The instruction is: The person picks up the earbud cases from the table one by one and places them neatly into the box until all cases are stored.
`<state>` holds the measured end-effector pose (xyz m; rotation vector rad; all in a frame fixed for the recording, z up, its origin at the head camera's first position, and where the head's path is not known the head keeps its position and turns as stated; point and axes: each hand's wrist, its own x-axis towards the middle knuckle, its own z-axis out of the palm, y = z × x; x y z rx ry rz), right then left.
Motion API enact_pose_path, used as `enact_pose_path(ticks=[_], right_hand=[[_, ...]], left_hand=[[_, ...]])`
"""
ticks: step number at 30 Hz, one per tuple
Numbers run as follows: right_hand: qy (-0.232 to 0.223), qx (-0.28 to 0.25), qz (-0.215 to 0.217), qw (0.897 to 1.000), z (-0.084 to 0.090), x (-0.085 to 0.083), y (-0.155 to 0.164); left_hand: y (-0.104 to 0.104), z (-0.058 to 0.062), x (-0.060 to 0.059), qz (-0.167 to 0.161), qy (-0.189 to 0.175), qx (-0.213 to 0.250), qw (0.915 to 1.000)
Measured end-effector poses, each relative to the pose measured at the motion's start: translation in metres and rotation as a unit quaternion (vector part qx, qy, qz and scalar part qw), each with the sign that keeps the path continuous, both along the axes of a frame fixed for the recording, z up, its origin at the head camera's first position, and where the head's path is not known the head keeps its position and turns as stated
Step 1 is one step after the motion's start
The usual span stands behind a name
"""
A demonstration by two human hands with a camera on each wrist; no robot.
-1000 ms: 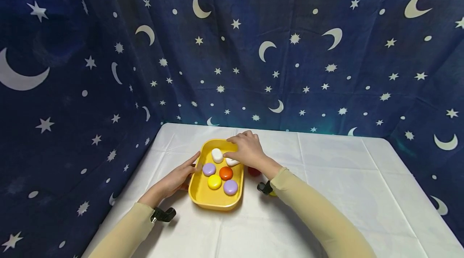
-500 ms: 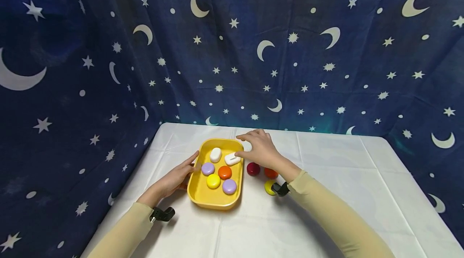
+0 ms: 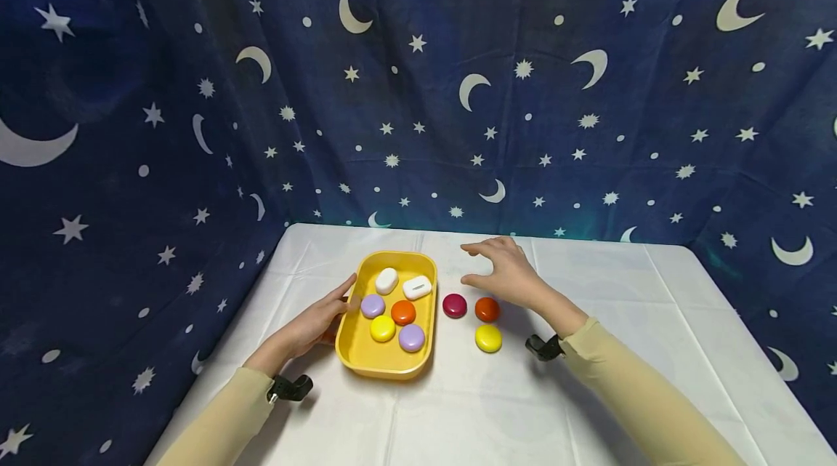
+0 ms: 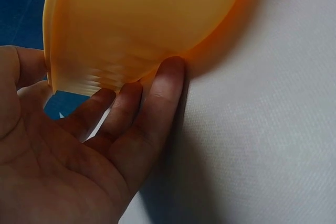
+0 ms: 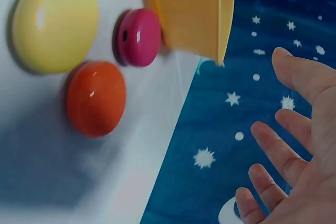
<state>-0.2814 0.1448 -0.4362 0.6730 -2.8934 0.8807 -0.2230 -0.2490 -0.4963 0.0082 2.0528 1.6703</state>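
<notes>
Just right of the yellow tray [image 3: 358, 355], three loose pieces lie on the table [image 3: 628, 284]: the crimson piece [image 3: 454, 306] nearest the tray's wall, the orange piece [image 3: 487, 310] beside it, the yellow piece [image 3: 488, 339] closer to you. They look round, with no long axis to match. Your right hand [image 3: 508, 275], the nearer one, is raised bare, thumb and fingertips apart; from those tips all three lie back toward you. Your left hand [image 3: 317, 320] grips the tray's left edge.
</notes>
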Motion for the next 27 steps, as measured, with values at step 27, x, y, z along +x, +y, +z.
enact_pose_path(ticks=[27], right_hand=[[-0.137, -0.004, 0.074, 0.988, -0.032, 0.010, 0.056]], left_hand=[[-0.004, 0.001, -0.005, 0.011, -0.009, 0.019, 0.9997]])
